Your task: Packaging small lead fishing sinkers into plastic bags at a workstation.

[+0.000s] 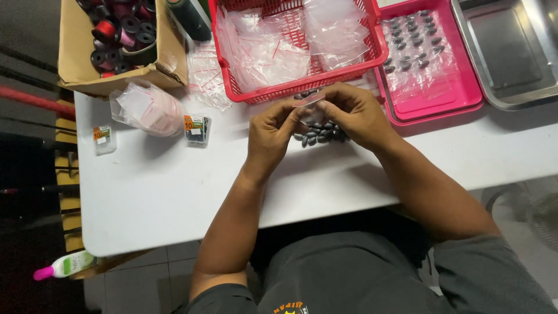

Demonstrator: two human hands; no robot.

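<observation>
Both hands meet over the middle of the white table [145, 192]. My left hand [272, 136] and my right hand [354, 113] pinch a small clear plastic bag [310, 103] between their fingertips. Just under the hands lies a pile of small dark oval weights [318, 135] on the table. Whether any weight is inside the held bag cannot be made out.
A red basket [302, 87] of clear bags stands behind the hands. A pink tray [433, 102] with bagged weights and a steel tray [511, 52] stand to the right. To the left are a cardboard box [81, 64] of thread spools, loose bags [148, 107] and two small packets [196, 129].
</observation>
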